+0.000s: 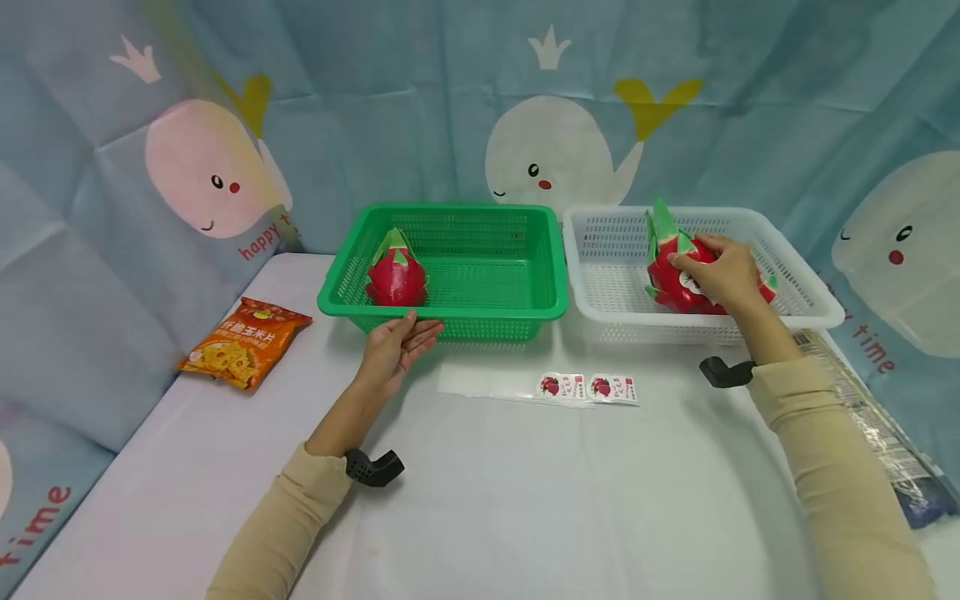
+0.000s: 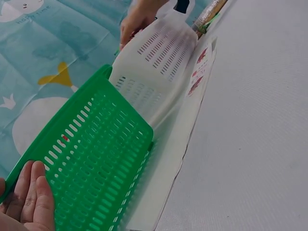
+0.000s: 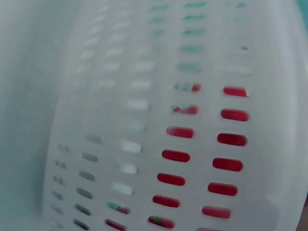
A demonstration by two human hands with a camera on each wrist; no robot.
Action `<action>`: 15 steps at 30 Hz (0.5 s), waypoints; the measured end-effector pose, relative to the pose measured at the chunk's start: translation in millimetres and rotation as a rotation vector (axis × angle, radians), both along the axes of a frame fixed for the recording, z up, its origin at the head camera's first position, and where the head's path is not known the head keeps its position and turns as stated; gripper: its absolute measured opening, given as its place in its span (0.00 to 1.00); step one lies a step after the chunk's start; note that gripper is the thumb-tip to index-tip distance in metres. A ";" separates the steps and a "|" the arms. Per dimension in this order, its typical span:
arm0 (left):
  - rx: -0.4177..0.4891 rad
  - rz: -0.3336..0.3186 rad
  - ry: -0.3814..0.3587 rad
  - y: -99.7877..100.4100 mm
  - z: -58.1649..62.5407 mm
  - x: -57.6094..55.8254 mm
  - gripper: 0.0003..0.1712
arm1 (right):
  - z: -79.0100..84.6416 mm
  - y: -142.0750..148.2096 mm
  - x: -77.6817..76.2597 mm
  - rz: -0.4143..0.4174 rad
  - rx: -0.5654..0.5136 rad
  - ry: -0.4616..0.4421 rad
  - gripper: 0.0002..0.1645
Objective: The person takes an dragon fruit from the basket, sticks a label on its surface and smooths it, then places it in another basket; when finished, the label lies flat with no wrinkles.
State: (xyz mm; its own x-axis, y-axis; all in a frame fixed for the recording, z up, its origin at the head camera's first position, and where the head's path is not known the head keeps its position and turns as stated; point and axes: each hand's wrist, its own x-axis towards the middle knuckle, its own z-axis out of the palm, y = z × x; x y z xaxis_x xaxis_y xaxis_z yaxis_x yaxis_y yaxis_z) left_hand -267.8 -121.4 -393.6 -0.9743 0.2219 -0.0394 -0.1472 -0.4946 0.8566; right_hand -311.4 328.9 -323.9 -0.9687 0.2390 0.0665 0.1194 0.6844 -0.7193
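My left hand [image 1: 401,346] is at the front rim of the green basket [image 1: 480,313], its thumb at the rim and its fingers along the outside wall. A red dragon fruit [image 1: 397,279] with green leaf tips stands upright inside, at the left. Over the white basket [image 1: 622,317], my right hand [image 1: 723,271] grips a dragon fruit [image 1: 667,279] bearing a round white sticker. More red and green fruit [image 1: 768,289] shows to the right of that hand, partly hidden by it. Through the slots of the white basket [image 3: 269,159], red fruit shows in the right wrist view.
A clear strip with two dragon fruit label stickers [image 1: 588,388] lies in front of the baskets. On the left is an orange snack bag [image 1: 243,343]. A long printed package [image 1: 885,433] runs along the right edge, beneath the right arm. A whale-print curtain [image 1: 420,125] hangs behind.
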 end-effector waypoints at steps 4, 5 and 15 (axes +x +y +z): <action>-0.002 0.025 -0.001 0.0 -1.1 0.6 0.14 | -11.5 -2.9 -10.9 0.052 0.059 -0.028 0.48; 0.000 0.028 -0.002 0.4 -1.3 0.6 0.14 | -13.7 -4.1 -12.9 0.080 0.081 -0.038 0.48; -0.019 0.027 0.011 3.3 -3.9 -1.4 0.15 | -22.0 -5.7 -19.2 0.191 0.120 -0.160 0.49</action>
